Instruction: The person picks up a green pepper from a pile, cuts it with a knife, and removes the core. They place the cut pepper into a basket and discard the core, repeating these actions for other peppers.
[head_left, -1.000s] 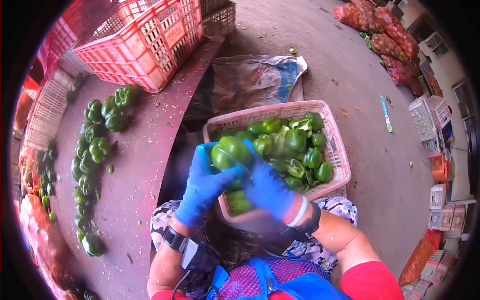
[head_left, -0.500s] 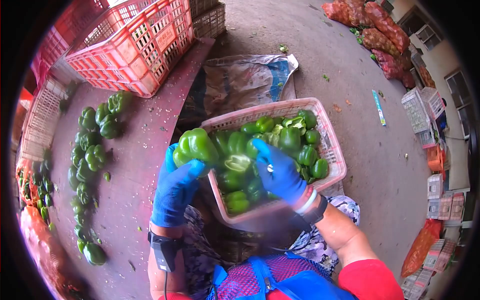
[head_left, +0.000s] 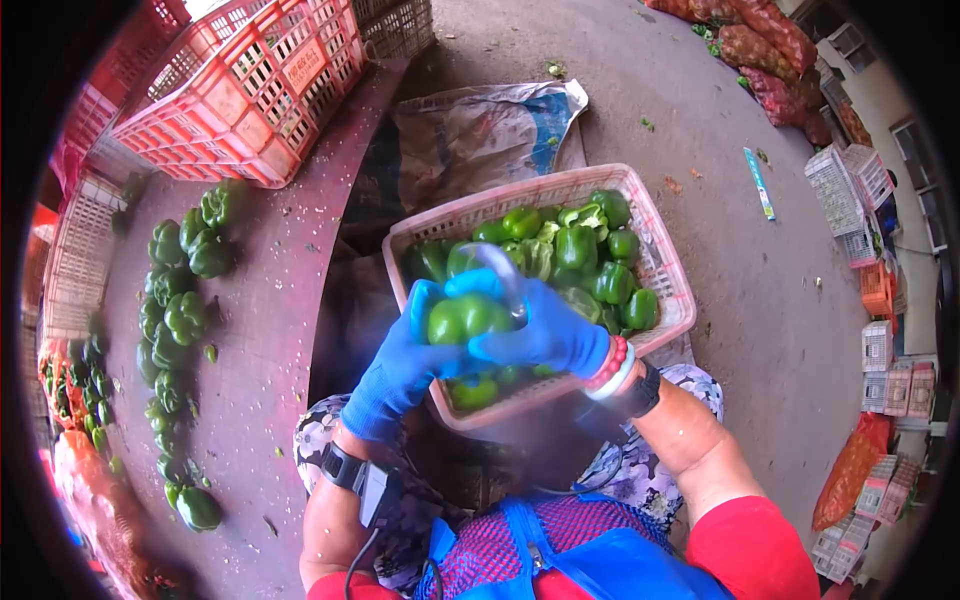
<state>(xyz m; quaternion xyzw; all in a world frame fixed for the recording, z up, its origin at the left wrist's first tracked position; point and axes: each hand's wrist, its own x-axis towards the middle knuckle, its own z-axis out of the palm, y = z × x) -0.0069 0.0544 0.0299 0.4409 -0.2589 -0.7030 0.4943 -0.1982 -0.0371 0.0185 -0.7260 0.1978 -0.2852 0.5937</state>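
Note:
Both my hands wear blue gloves and meet over the near left part of a pink crate (head_left: 660,270) of green peppers (head_left: 576,247). My left hand (head_left: 405,350) is closed around a large green pepper (head_left: 462,319) from its left side. My right hand (head_left: 550,330) presses on the same pepper from the right, its fingers bent. A blurred, thin curved object shows at the fingers of my right hand; what it is I cannot make out.
A row of green peppers (head_left: 185,318) lies on the reddish surface at left, below a large red crate (head_left: 250,100). A crumpled sheet (head_left: 470,140) lies beyond the pepper crate. Filled sacks (head_left: 765,60) and stacked crates (head_left: 875,345) stand at right.
My left hand has carried the pepper right and down, over the crate. My right hand has drawn back from the crate's middle to meet it. The view has shifted slightly.

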